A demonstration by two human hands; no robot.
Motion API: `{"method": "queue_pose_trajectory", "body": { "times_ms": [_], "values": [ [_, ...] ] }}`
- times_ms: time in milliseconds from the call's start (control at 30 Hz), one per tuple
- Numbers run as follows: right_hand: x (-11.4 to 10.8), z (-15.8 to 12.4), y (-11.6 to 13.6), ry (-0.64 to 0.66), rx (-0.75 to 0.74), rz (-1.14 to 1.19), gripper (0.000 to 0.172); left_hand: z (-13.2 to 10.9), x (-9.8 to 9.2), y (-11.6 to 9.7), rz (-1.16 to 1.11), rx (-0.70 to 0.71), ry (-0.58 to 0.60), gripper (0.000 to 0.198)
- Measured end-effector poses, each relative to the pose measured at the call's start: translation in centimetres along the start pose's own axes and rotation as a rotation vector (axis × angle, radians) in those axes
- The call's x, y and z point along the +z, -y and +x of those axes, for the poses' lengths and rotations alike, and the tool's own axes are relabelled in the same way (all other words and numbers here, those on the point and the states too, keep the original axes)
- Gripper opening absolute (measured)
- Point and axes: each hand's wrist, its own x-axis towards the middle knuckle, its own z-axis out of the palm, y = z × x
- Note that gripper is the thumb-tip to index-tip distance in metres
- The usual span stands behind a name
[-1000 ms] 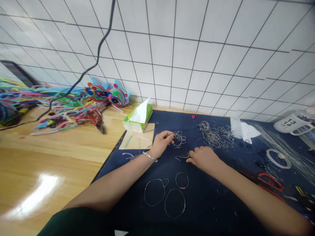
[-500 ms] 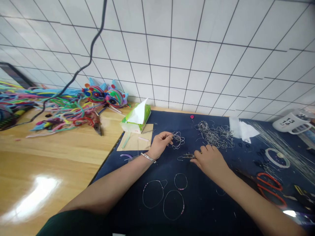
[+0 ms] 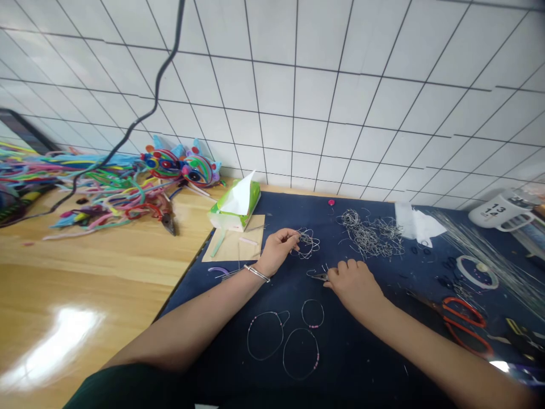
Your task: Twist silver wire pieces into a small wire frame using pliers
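Note:
Between the fingertips of my left hand (image 3: 280, 250) is a silvery piece of wire bent into loops (image 3: 309, 243), like a small flower. My right hand (image 3: 354, 285) is wrapped round a pair of pliers (image 3: 320, 276), whose jaws point left, below the wire loops and apart from them. A short curved bit of wire shows at the tip of the pliers; whether the jaws grip it I cannot tell. Nearer to me lie three wire rings with pink beads: a left ring (image 3: 264, 336), a small ring (image 3: 313, 314) and a lower ring (image 3: 301, 353).
A tangled wire heap (image 3: 372, 234) lies beyond my right hand. Orange-handled scissors (image 3: 464, 312), a white ring (image 3: 477, 272) and a mug (image 3: 498, 213) stand or lie at the right. A tissue pack (image 3: 235, 205) sits back left, near colourful pipe cleaners (image 3: 110, 187) and a hanging cable (image 3: 157, 91).
My right hand has shifted slightly left and down with the pliers, and its wrist has turned. My left hand and the wire loops have stayed in place.

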Motion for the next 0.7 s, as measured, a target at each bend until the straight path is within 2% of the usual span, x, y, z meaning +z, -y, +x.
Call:
{"method": "queue_pose_trajectory", "body": {
  "times_ms": [167,400,600,700],
  "values": [
    [0.1,-0.2,-1.1,-0.008,-0.014,0.122,0.036,0.0,0.0,0.1,0.037,0.019,0.022,0.030],
    [-0.2,1.1,-4.1,0.027,0.002,0.498,0.042,-0.5,0.3,-0.5,0.129,0.069,0.076,0.026],
    [0.5,3.8,-5.4,0.085,-0.060,0.541,0.044,-1.4,0.6,-1.7,0.240,0.203,0.193,0.018],
    [1.2,4.4,-5.7,0.105,-0.099,0.508,0.044,-1.4,0.6,-2.1,0.243,0.205,0.234,0.018]
  ]
}}
